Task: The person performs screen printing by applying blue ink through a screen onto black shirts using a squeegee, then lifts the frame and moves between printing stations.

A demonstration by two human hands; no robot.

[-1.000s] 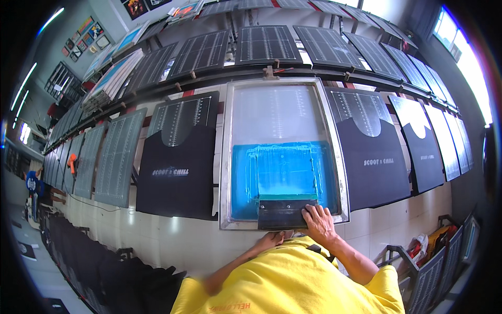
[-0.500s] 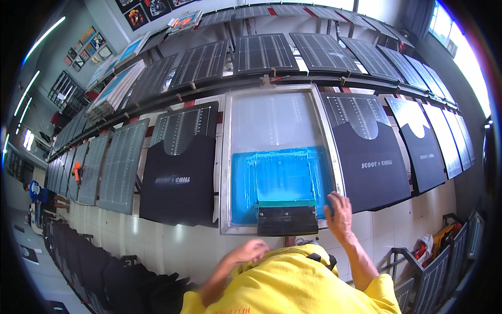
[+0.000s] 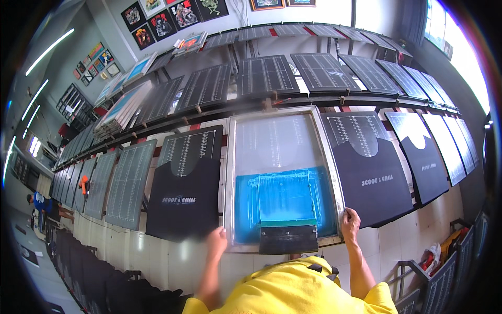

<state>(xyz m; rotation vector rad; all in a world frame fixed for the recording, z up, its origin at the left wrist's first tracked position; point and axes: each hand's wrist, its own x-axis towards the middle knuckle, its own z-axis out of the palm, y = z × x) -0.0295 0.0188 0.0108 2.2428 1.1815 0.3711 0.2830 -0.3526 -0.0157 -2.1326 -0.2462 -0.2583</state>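
Observation:
In front of me lies a silkscreen frame (image 3: 338,183) with a pale metal rim and a blue lower mesh area (image 3: 286,201). A black squeegee (image 3: 288,239) with a green edge rests across its near end. My left hand (image 3: 216,243), slightly blurred, is closed at the frame's near left edge. At the near right edge, my right hand (image 3: 351,225) has its fingers curled on the rim. Black T-shirts with pale lettering lie on boards to both sides: one shirt (image 3: 183,209) on the left, another (image 3: 372,183) on the right. The frame hides what lies beneath it.
Grey printing boards (image 3: 130,183) continue in rows left, right and behind. Dark cloth (image 3: 99,267) hangs along a rack at lower left. A metal rack (image 3: 442,277) stands at lower right. An orange heat gun (image 3: 83,183) and a person (image 3: 44,204) are farther left.
My left hand has moved from near my body to the frame's left edge. My right hand has closed at the right edge. The view has tilted up, so the scene sits lower.

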